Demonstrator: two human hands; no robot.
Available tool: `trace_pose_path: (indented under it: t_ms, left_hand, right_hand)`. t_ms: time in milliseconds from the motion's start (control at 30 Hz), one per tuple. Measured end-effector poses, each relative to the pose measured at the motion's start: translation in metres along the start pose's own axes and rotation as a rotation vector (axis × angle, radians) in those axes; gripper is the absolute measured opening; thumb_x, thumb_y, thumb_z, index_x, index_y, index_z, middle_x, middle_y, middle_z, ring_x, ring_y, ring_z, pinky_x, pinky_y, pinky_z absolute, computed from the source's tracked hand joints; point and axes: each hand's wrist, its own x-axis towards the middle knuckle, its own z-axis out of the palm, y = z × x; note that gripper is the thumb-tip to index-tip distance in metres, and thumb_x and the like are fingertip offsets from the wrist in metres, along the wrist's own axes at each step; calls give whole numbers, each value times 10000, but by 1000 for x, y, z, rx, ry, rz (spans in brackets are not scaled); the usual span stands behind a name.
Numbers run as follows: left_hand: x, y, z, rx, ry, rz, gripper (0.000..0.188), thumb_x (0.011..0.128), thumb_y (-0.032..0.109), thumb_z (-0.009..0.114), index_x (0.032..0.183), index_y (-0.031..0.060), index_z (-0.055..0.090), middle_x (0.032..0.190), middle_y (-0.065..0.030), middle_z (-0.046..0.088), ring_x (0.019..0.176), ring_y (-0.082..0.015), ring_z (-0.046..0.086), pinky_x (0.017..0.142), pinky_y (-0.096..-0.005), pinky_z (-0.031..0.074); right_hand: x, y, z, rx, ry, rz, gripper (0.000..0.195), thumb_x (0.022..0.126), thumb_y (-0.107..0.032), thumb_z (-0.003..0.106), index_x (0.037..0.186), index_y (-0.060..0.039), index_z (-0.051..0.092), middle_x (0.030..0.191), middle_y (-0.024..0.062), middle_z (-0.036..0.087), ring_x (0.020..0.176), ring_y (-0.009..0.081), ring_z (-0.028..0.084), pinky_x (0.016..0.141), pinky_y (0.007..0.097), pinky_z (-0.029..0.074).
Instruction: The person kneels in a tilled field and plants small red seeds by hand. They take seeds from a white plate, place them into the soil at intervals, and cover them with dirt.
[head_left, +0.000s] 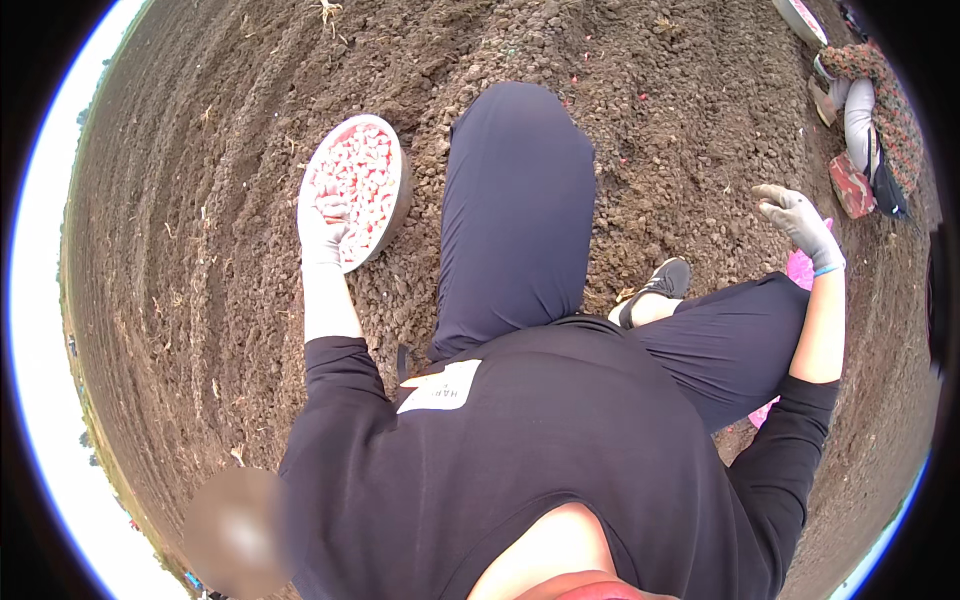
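Note:
On the left, a round basin (403, 196) with a pale rim holds many pink and white pieces (367, 169) that look like garlic cloves. My left hand (324, 229), in a light glove, reaches over the near left side of the rim. Its curled fingers lie among the pieces, and their grip is partly hidden. Out to the right, my right hand (796, 219), in a soiled grey-white glove, hangs over the soil beyond my bent knee. Its fingers are bent and slightly apart, with nothing visible in them.
Tilled, cloddy soil (247, 150) with furrows surrounds me, dotted with small pink bits. My raised knee (521, 187) stands between my hands. Pink plastic (801, 268) shows beside my right leg. At the upper right, another person (885, 120) is near a second basin (801, 22).

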Motion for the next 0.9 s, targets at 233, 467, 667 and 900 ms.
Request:
trace_pose_path:
  t_ms: [233, 467, 667, 900]
  left_hand:
    - [-94, -69, 252, 189, -485, -185, 311, 1021, 237, 541, 1247, 27, 581, 910, -60, 651, 590, -71, 411, 407, -166, 346]
    - [-137, -255, 378, 338, -697, -621, 299, 1013, 135, 503, 1282, 6, 521, 822, -20, 546, 558, -61, 395, 397, -174, 357]
    - [-134, -343, 399, 421, -629, -646, 271, 1039, 267, 502, 1118, 14, 559, 721, 10, 512, 520, -42, 377, 371, -158, 339]
    - [-143, -344, 428, 563, -639, -581, 247, 1047, 349, 463, 1020, 132, 576, 617, 65, 427, 480, -53, 379, 361, -166, 307]
  right_hand:
    - [-2, -53, 20, -113, 93, -245, 383, 956, -193, 583, 1284, 3, 603, 1158, 87, 680, 1065, 150, 615, 966, 294, 465]
    - [10, -98, 49, 292, 143, -653, 408, 1030, -311, 527, 1363, -78, 567, 1203, 45, 675, 1078, 130, 621, 925, 303, 504]
    - [20, -111, 53, 529, 41, -849, 505, 1033, -388, 503, 1414, -55, 497, 1301, 42, 606, 1202, 141, 559, 1066, 322, 417]
    - [9, -124, 46, 929, -64, -890, 436, 983, -214, 611, 1353, -5, 513, 1202, 46, 644, 1100, 149, 612, 1002, 329, 482]
